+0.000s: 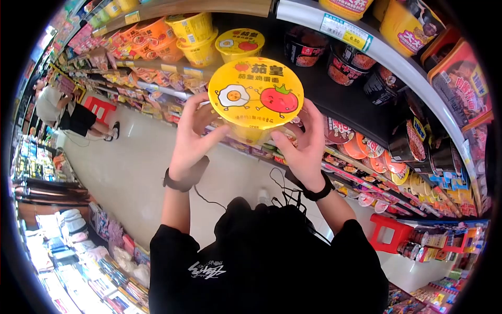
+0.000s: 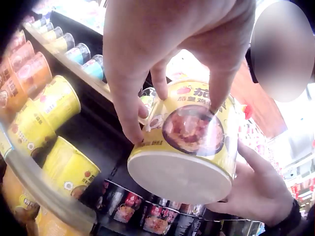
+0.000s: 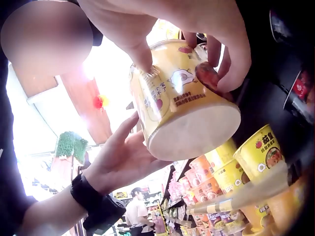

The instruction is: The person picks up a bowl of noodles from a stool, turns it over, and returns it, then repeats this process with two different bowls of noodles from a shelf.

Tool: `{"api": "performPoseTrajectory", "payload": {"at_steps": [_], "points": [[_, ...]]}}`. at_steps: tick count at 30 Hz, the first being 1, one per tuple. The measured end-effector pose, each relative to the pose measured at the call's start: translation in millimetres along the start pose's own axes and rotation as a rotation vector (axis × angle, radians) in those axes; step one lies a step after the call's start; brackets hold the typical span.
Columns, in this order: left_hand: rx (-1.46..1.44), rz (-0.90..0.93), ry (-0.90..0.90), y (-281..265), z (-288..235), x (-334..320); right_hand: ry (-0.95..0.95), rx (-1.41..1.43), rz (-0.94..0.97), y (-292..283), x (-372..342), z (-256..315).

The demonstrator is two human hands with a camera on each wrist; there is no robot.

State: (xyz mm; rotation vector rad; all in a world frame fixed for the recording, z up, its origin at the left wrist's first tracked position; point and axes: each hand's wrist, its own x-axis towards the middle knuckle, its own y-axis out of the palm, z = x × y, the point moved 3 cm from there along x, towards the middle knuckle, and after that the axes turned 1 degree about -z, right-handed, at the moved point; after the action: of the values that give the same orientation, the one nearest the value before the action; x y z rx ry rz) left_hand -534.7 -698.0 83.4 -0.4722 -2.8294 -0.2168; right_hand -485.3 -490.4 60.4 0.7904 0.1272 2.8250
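Note:
A yellow noodle tub (image 1: 256, 97) with an egg and a tomato drawn on its lid is held up between both hands. My left hand (image 1: 194, 133) grips its left side, fingers curled round the wall; my right hand (image 1: 306, 141) grips the right side. In the left wrist view the tub (image 2: 189, 132) shows a printed bowl picture and its white base. The right wrist view shows the tub (image 3: 182, 98) tilted, with fingers of the right hand (image 3: 197, 29) round its side and the left hand (image 3: 118, 157) behind it.
Yellow tubs (image 1: 240, 43) and black tubs (image 1: 345, 65) stand on the shelf beyond, behind a price rail (image 1: 340, 29). A person (image 1: 68, 110) is in the aisle at left near a red stool (image 1: 100, 109). Another red stool (image 1: 386, 233) stands at right.

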Motion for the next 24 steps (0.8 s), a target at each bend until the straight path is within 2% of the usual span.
{"api": "performPoseTrajectory", "payload": {"at_steps": [3, 6, 14, 18, 24], "points": [[-0.048, -0.002, 0.063, -17, 9, 26, -0.006, -0.041, -0.021, 14, 21, -9], [0.019, 0.010, 0.106, -35, 17, 54, -0.048, -0.090, -0.030, 30, 45, -15], [-0.049, 0.170, 0.059, -74, 27, 116, -0.043, -0.140, -0.151, 72, 91, -28], [0.068, 0.239, 0.172, -87, 28, 141, -0.011, -0.198, -0.213, 84, 108, -41], [0.016, 0.311, 0.181, -103, 44, 171, 0.000, -0.265, -0.231, 92, 135, -59]]}}
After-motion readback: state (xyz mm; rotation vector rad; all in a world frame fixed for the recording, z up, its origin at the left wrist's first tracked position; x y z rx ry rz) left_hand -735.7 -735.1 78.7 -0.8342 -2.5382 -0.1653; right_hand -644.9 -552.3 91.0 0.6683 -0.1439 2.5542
